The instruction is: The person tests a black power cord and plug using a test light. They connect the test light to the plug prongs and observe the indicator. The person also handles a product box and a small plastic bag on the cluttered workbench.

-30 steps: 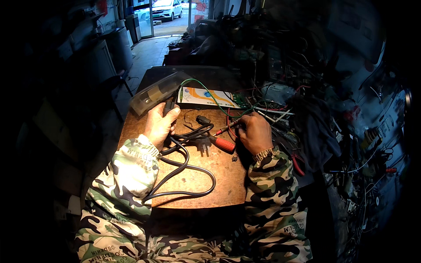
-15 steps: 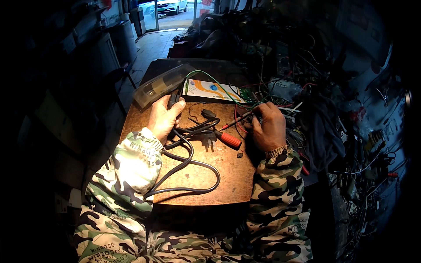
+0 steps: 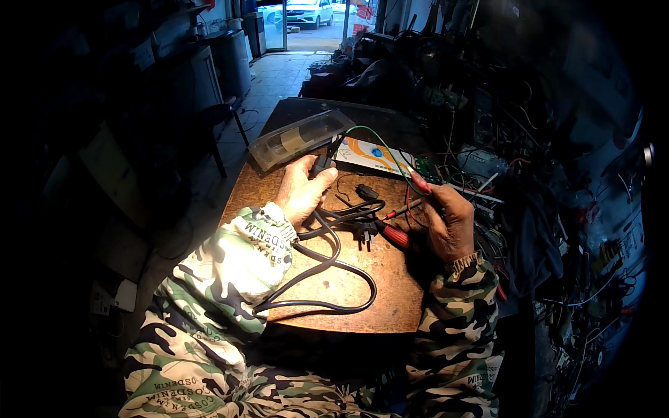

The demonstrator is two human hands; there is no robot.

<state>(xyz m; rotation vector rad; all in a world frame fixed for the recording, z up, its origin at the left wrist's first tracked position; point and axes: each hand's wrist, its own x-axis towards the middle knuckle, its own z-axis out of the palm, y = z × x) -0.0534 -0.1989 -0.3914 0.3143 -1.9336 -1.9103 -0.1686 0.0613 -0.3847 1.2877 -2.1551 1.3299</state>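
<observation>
My left hand (image 3: 304, 191) is closed around a black connector (image 3: 322, 166), thumb along its side. Black power cord (image 3: 374, 282) runs from under that hand and loops over the table (image 3: 327, 317). A three-pin plug (image 3: 366, 237) and another black connector (image 3: 365, 192) lie among its coils. My right hand (image 3: 449, 217) pinches a small red-sleeved clip (image 3: 420, 182), its tip pointing up and left. A green wire (image 3: 382, 139) arches past it. Beneath the right fingers lies a thin probe (image 3: 402, 209) with a red collar; a red-handled screwdriver (image 3: 394, 237) sits beside the plug.
Behind the cord lie a white and orange box (image 3: 373, 155) and a clear plastic case (image 3: 296, 139). A green circuit board (image 3: 423, 166) and tangled wires crowd the right side, with dark cloth (image 3: 536, 244) beyond. A stool (image 3: 212, 115) stands left of the table.
My view has shifted, so the table sits farther right in the picture. My right hand has lifted, and the red-sleeved clip now shows in its fingers. The left hand keeps its connector.
</observation>
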